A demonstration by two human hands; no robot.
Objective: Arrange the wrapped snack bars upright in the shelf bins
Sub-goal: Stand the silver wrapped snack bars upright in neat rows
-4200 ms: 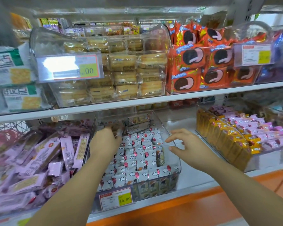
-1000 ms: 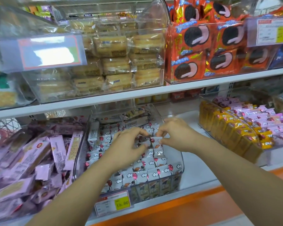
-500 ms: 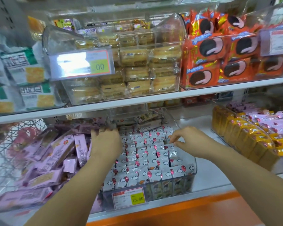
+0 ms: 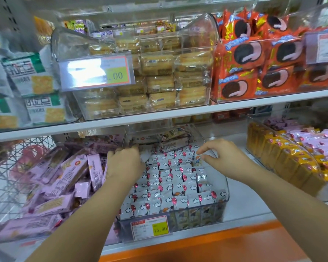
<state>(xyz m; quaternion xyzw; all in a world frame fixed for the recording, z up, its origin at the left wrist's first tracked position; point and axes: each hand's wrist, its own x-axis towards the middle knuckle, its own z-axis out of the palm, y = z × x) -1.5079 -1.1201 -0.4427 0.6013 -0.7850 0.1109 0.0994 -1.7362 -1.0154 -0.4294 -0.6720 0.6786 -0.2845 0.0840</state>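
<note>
The clear bin (image 4: 225, 193) holds white-wrapped snack bars (image 4: 170, 186) standing upright in rows, and a few flat bars (image 4: 175, 144) lie at its back. The left hand (image 4: 124, 165) reaches into the bin's back-left corner with its fingers curled down, perhaps on a wrapper; I cannot tell. The right hand (image 4: 225, 159) hovers over the bin's back-right, fingers loose and apart, holding nothing.

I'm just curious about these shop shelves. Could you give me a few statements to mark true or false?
The price tag on the middle bin reads 15.80. True.
The pink bars stand in neat rows. False: they lie in a loose heap.
The left hand and right hand are both at the middle bin. True.
The orange cookie packs sit on the lower shelf. False: they are on the upper shelf.
</note>
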